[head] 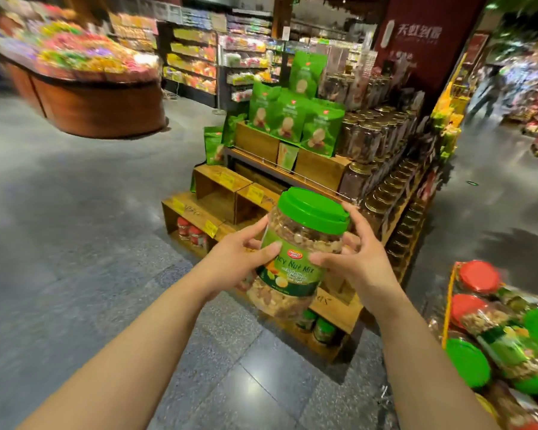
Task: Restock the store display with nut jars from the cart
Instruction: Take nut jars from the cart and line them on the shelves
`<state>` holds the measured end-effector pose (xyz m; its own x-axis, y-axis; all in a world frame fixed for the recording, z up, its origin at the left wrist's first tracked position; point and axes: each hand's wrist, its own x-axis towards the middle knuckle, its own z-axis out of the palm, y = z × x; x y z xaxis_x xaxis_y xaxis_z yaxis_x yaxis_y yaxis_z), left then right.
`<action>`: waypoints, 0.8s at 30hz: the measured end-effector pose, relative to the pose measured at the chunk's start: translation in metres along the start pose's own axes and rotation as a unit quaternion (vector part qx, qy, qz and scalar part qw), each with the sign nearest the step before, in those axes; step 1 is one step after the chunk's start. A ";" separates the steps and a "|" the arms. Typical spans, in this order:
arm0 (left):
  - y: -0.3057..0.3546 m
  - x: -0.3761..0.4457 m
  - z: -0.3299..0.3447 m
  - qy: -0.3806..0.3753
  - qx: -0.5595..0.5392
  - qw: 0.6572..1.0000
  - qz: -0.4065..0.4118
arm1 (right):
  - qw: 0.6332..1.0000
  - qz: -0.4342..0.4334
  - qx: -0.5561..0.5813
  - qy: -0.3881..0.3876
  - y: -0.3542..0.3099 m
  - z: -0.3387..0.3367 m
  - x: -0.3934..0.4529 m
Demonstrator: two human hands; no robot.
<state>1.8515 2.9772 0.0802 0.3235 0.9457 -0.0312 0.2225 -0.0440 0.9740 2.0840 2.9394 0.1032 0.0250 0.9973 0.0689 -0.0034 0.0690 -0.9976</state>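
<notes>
Left hand (238, 254): my fingers curl around the left side of the nut jar (295, 254), thumb on the label.
Nut jar: it is up in the air between my hands, tipped a bit, in front of the wooden display (218, 193).
Right hand (354, 262): my fingers curl around the right side, near the green lid (312, 209).
Slip: the jar looks smooth, so I think a loose hold could drop it on the floor (75, 243).
Bump: I could knock the small jars (316, 325) low on the display.
Cart jars (494, 333): more wait at the far right.
</notes>
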 end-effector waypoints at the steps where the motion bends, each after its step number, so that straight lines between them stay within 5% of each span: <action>1: -0.003 0.000 -0.019 0.004 0.009 1.000 0.003 | 1.000 0.002 0.002 -0.004 0.002 0.018 0.008; 10: -0.044 0.018 -0.196 0.030 0.053 0.998 -0.009 | 1.000 -0.003 0.005 -0.020 0.025 0.183 0.086; 24: -0.099 0.194 -0.361 0.028 0.004 1.000 -0.005 | 0.999 -0.004 -0.040 -0.014 0.065 0.300 0.312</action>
<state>1.5604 3.2814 0.0583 0.2692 0.9627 -0.0288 0.2339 -0.0363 0.9716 1.7920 3.2625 0.0612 -0.0042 0.9971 0.0764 0.0762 0.0764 -0.9942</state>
